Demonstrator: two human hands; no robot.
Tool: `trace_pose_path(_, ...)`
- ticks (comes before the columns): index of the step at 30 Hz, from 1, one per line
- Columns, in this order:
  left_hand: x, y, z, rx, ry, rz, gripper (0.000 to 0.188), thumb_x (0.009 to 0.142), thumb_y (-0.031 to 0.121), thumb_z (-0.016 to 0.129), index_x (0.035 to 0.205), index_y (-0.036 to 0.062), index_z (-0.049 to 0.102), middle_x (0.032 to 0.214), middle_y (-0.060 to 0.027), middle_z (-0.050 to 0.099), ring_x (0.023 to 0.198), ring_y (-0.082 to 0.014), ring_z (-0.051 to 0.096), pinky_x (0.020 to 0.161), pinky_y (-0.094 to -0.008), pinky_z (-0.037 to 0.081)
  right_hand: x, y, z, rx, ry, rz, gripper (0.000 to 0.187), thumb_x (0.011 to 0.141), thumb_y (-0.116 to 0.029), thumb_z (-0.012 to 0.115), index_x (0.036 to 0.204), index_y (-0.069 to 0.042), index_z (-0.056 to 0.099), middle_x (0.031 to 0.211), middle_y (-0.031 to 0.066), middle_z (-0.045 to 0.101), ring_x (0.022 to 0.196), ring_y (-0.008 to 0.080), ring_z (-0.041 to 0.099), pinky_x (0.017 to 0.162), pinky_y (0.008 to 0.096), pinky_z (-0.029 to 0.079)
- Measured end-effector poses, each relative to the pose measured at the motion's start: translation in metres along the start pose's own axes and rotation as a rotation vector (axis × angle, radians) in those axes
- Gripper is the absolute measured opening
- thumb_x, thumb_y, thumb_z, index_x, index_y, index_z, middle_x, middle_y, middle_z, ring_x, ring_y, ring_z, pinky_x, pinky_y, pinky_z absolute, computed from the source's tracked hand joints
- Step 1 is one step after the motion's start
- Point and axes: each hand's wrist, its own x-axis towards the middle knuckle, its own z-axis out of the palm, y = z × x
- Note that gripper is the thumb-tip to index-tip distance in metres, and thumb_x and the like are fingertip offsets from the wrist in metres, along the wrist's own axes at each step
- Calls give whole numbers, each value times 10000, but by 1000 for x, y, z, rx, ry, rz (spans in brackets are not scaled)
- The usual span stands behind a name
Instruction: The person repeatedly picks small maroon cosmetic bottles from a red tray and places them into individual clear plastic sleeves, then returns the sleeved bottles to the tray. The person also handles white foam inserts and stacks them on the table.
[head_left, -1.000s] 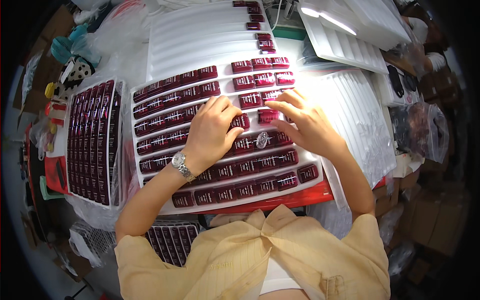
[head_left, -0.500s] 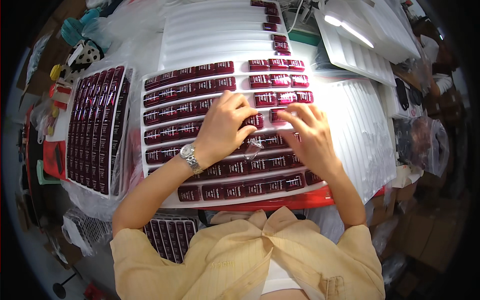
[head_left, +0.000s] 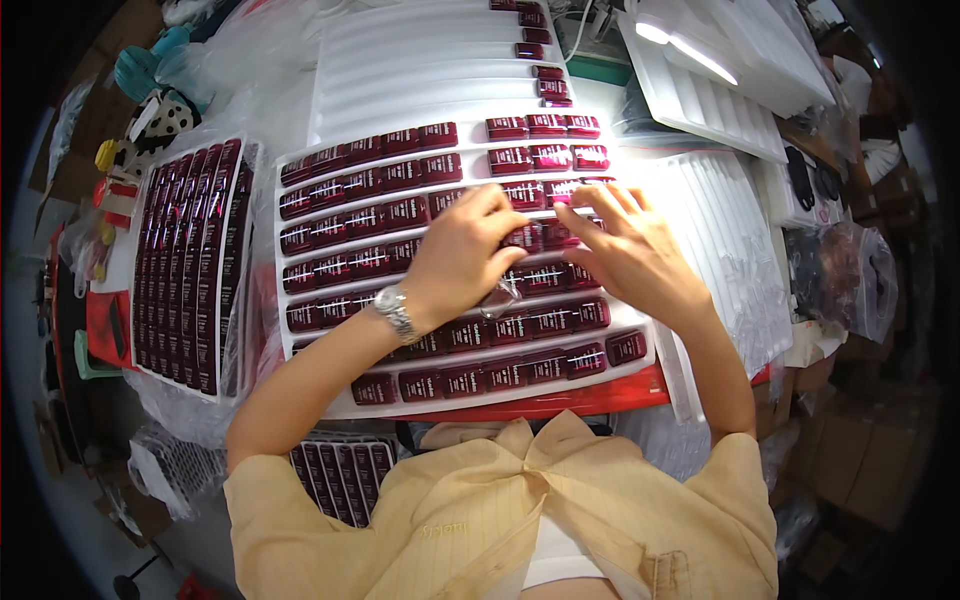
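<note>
Rows of small glossy dark red bottles with pale print lie in a white ribbed tray (head_left: pixel 335 405) before me. My left hand (head_left: pixel 455 255), with a metal watch (head_left: pixel 396 312) on its wrist, has thumb and forefinger around a bottle (head_left: pixel 521 237) in a middle row. Just right of it, my right hand (head_left: pixel 640 250) closes thumb and fingers about the neighbouring bottle (head_left: pixel 557 235). Both bottles lie close together in the groove; my fingers partly cover them. A crinkled clear plastic piece (head_left: pixel 501 299) rests on the bottles below my left thumb.
At the left stands another filled tray (head_left: pixel 225 270) in clear wrapping. A ribbed white tray (head_left: pixel 420 60) behind holds a few bottles at its right edge. White trays (head_left: pixel 725 260) lie at the right, under a bright lamp (head_left: pixel 690 50). A red edge (head_left: pixel 520 411) runs along the front.
The gap between the two handled bottles has closed. My right hand has shifted slightly up and its fingers are nearer my left hand. The tray sits slightly further left in view.
</note>
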Motion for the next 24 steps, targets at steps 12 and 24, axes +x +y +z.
trace_pose_path(12,-36,-3,-46,242,11,-32,319,699,57,762,992,-6,654,953,-102,591,888,-265,570,797,-349,473,9,-70,28,717,199,256,190,791,-116,729,844,-19,574,741,66,554,644,169,571,583,286,440)
trace_pose_path(24,-35,42,-11,-858,-29,-265,353,794,-80,674,1122,-13,561,1109,-75,530,998,-123,571,891,-275,479,1,-50,-7,485,377,227,446,740,-416,777,861,-44,562,693,97,611,556,247,600,526,331,457)
